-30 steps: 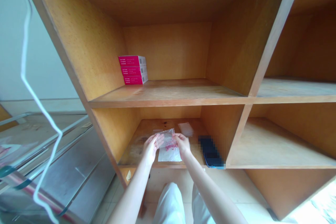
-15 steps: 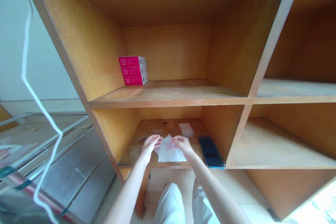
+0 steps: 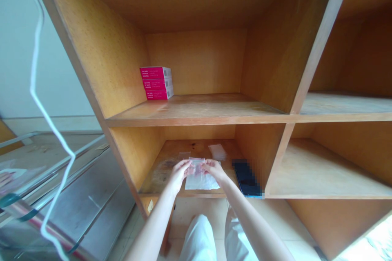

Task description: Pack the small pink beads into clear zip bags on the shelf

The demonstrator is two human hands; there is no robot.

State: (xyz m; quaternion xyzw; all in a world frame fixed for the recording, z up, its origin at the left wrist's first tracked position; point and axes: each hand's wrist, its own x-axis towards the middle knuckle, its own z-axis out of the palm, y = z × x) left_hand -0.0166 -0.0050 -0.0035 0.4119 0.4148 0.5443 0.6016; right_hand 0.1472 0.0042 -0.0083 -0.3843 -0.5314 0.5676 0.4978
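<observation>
Both hands reach into the lower left compartment of a wooden shelf unit [image 3: 196, 119]. My left hand [image 3: 179, 173] and my right hand [image 3: 214, 170] pinch the top edge of a small clear plastic bag [image 3: 196, 166] holding small red pieces. The bag hangs just above a white sheet [image 3: 200, 182] lying on the shelf board. Both hands have their fingers closed on the bag's upper corners.
Another clear bag [image 3: 217, 151] lies further back in the same compartment. A dark flat device [image 3: 246, 178] rests at the right of it. Three pink boxes [image 3: 157, 83] are stacked on the upper shelf. A white cable [image 3: 45, 122] dangles at left over a metal surface [image 3: 76, 195].
The bag was upright a second ago, then lowered flat onto the white sheet, and now stands raised again between both hands, held by its top edge.
</observation>
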